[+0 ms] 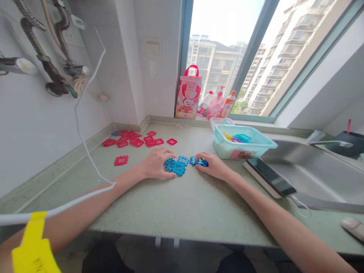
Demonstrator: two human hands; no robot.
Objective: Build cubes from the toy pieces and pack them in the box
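My left hand (159, 163) lies on the countertop, fingers and thumb curved around the left side of several blue interlocking plastic pieces (179, 168). A lighter blue piece (183, 160) lies against their upper right edge. From the other side, my right hand (212, 165) grips a smaller group of blue interlocking pieces (200, 162), with its fingertips over them. Only a narrow gap separates the two blue groups. To the left of my left hand lies a single red interlocking piece (121, 160). Behind it spreads a pile of red pieces (136, 142).
A light teal plastic tub (241, 148) with yellow, purple and teal pieces stands behind my right hand. A phone (270, 176) rests on a white block by the steel sink (318, 170). A white cable (82, 132) hangs over my left forearm. Bottles (216, 106) line the windowsill.
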